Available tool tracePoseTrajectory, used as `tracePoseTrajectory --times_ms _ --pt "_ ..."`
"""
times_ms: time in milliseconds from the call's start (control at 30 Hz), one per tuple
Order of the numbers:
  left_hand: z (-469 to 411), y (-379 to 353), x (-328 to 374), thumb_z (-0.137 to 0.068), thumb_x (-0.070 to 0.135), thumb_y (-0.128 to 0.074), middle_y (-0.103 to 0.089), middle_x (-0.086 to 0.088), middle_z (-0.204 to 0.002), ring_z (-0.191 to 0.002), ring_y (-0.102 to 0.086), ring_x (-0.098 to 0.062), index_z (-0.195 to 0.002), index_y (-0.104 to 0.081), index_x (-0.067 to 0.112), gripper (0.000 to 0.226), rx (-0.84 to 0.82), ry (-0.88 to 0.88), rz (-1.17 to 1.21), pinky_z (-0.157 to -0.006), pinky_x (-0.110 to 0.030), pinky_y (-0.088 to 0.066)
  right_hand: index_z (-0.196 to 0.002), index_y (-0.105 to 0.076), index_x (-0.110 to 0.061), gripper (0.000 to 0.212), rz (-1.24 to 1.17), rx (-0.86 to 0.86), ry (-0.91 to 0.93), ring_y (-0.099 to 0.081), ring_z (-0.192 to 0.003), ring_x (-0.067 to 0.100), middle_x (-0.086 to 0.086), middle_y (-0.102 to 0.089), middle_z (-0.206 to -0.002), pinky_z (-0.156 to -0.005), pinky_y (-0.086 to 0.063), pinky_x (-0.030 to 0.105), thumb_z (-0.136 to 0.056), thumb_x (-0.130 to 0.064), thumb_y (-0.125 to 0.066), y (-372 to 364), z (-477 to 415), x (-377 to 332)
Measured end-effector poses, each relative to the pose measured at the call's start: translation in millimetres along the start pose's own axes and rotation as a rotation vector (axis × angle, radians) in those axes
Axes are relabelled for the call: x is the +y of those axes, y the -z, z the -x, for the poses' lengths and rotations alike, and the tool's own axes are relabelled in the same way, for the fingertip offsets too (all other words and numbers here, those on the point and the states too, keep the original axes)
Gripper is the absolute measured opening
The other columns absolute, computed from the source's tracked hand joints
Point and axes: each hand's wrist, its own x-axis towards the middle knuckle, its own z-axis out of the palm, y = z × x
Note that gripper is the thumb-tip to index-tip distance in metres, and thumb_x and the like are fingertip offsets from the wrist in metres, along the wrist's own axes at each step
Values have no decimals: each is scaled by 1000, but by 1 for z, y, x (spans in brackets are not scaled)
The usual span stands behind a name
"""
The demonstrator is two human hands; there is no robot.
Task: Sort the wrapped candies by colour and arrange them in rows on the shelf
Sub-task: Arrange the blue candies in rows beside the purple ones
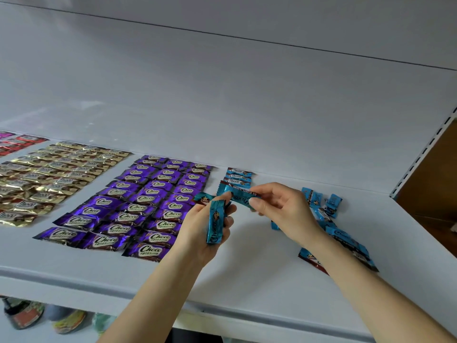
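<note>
I'm counting one shelf (247, 120) and two hands on my feed, the left hand (205, 233) holding at least two blue candies (215, 222) and the right hand (284, 209) pinching one blue candy (241, 195). Three more blue ones lie in a started column (238, 175), and the loose blue pile (331, 204) on the right looks like eight or so, though the arm hides part of it. The purple candies (138, 206) run in three columns of about ten each, the gold candies (61, 169) overlap too much for a firm number, and I get only a few red candies (22, 142) plus one pink wrapper (5, 135) at the left edge.
</note>
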Motion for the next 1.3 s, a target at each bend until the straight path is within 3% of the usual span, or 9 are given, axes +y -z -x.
tracePoseTrajectory --times_ms 200,333,500,633,933,1033,1100,1200,1300 --pt "-1 -2 -7 -84 17 -64 -58 -8 -74 -46 -45 -11 -89 -64 3 14 57 -86 -192 -33 -15 -33 -83 -65 -32 10 148 51 48 -60 -79 6 -8 -65 -87 -64 -47 16 -83 -22 -64 -1 1 -3" --pt "2 -6 -14 -86 15 -63 -58 -7 -75 -48 -47 -11 -84 -62 7 9 18 -99 -323 -37 -16 -35 -82 -64 -39 7 164 -3 40 -61 -85 24 2 -68 -85 -76 -51 38 -77 -41 -59 -3 2 -5" --pt "3 -5 -15 -84 16 -65 -58 -7 -72 -44 -47 -9 -78 -62 9 9 -23 -114 -348 -37 -17 -34 -91 -62 -35 16 128 -116 -52 -62 -95 18 0 -67 -95 -84 -51 31 -87 -20 -60 2 -1 -3" --pt "4 -4 -14 -78 26 -67 -60 -7 -75 -47 -47 -11 -88 -65 8 21 -17 -66 -289 -36 -16 -35 -87 -59 -25 14 104 -86 -55 -59 -79 -3 -6 -63 -85 -74 -50 14 -89 -12 -57 7 -4 -8" --pt "2 1 -12 -64 40 -65 -59 -9 -73 -40 -46 -8 -84 -64 9 38 0 14 -109 -31 -13 -32 -82 -63 -29 38 123 27 126 -65 -87 5 -7 -63 -90 -78 -51 20 -83 9 -58 21 -2 -13" --pt "4 1 -10 -78 29 -64 -58 -9 -71 -38 -45 -7 -85 -65 7 23 -12 43 -78 -30 -12 -31 -74 -67 -38 51 155 -61 109 -65 -88 22 -12 -66 -93 -81 -53 37 -82 12 -57 24 0 -13" --pt "4 1 -9 -87 18 -59 -57 -8 -70 -38 -44 -7 -86 -65 6 13 -5 48 -42 -30 -11 -30 -77 -66 -38 45 135 -104 38 -65 -85 26 -18 -68 -93 -78 -52 40 -82 6 -60 24 0 -11" --pt "4 2 -9 -90 11 -55 -58 -9 -70 -38 -43 -7 -83 -62 6 11 5 19 -17 -31 -11 -29 -90 -64 -29 33 71 -173 -47 -64 -85 3 -15 -69 -89 -76 -49 21 -79 2 -67 24 2 -9" --pt "5 1 -10 -90 9 -54 -57 -10 -72 -38 -43 -7 -78 -62 7 14 12 -6 -10 -32 -11 -28 -95 -64 -29 30 105 -198 -74 -64 -89 16 -6 -68 -94 -77 -53 31 -77 -7 -72 21 2 -8"
